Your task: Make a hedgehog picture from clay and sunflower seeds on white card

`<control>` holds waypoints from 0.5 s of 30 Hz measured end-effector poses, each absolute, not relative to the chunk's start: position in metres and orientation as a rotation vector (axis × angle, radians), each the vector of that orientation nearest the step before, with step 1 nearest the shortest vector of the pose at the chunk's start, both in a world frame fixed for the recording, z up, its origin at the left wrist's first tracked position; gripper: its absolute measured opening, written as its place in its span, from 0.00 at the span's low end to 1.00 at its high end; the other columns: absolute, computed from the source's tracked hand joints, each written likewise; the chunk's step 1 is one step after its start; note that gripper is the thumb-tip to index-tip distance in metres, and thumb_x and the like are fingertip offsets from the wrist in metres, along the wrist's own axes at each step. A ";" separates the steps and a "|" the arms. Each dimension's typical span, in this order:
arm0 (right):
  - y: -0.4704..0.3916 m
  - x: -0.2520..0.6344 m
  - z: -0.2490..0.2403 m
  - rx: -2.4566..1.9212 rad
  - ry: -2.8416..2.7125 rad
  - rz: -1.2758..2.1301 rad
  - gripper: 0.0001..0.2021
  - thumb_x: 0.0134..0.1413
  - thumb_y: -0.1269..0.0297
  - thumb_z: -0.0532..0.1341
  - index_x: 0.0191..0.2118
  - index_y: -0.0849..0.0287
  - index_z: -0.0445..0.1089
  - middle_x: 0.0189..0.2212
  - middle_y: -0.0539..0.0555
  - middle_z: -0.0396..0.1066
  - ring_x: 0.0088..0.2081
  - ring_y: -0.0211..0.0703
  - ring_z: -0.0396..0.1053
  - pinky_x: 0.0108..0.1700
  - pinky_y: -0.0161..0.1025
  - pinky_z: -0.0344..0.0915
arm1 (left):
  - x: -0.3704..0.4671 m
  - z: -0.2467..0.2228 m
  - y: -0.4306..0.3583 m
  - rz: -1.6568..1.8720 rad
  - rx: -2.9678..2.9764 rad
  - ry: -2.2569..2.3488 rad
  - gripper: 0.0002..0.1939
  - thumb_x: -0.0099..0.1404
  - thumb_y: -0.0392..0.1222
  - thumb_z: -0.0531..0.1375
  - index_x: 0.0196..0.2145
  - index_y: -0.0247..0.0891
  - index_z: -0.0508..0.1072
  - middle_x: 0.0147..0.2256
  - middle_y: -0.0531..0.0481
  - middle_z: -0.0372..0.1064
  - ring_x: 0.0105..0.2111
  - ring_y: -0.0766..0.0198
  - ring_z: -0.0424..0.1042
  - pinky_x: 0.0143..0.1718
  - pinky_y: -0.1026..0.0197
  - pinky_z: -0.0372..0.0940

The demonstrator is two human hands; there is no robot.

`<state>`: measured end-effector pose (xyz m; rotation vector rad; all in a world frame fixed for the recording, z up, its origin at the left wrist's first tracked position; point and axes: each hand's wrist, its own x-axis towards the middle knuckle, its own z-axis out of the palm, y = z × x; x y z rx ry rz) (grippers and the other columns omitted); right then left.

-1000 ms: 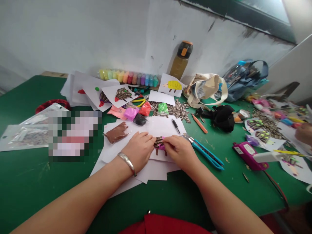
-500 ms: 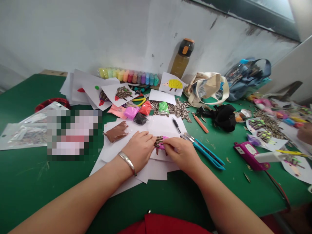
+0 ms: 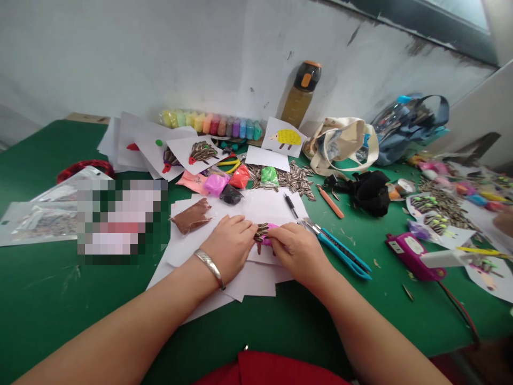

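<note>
My left hand (image 3: 229, 247) lies on white paper (image 3: 184, 254), its fingers spread loosely, fingertips at the left edge of a pink clay shape (image 3: 269, 240) stuck with striped sunflower seeds (image 3: 262, 231). Brown clay legs (image 3: 259, 248) show below the shape. On its right side my right hand (image 3: 294, 248) has thumb and fingers pinched together against the clay; anything between the fingertips is hidden. A bag of brown clay (image 3: 192, 216) rests beyond my left hand. Loose seeds (image 3: 294, 179) are heaped behind the paper, with a green clay packet (image 3: 269, 176) on them.
A black pen (image 3: 290, 206), a blue cutter (image 3: 344, 251) and an orange tool (image 3: 331, 202) lie to the right. Farther right is a purple glue gun (image 3: 414, 256). A bottle (image 3: 300, 93) and a cloth bag (image 3: 340, 144) stand by the wall. Another person's hand (image 3: 504, 220) shows at the right edge.
My right hand's fingers have shifted slightly over the pink clay. My left hand holds its place. The view has moved very slightly.
</note>
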<state>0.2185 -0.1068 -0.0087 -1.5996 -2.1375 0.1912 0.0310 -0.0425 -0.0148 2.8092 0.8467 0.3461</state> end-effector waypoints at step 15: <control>-0.104 0.212 -0.009 -1.664 -2.198 0.176 0.13 0.63 0.73 0.52 0.36 0.59 0.74 0.29 0.56 0.71 0.34 0.45 0.62 0.40 0.40 0.58 | 0.033 -0.012 -0.043 0.291 2.803 0.859 0.13 0.70 0.35 0.50 0.48 0.32 0.71 0.44 0.40 0.72 0.50 0.51 0.65 0.54 0.45 0.60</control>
